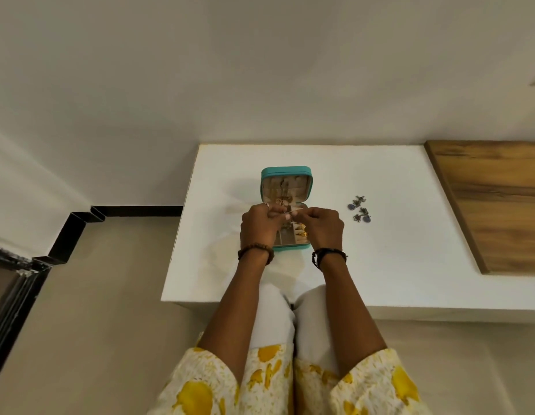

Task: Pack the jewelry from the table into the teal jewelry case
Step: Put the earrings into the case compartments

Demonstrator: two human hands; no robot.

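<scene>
Both hands, left hand (pixel 258 223) and right hand (pixel 322 227), pinch a thin chain (pixel 291 211) taut over the teal case (pixel 285 187), probably lining it up for the lid hooks; earrings (pixel 359 208) wait right of it

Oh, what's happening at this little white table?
A person is packing jewelry into an open teal jewelry case on the white table. Both hands, the left hand and the right hand, are held over the case and pinch a thin chain between them. Some gold pieces already lie in the case's compartments. A pair of dark earrings with blue stones waits on the table to the right.
</scene>
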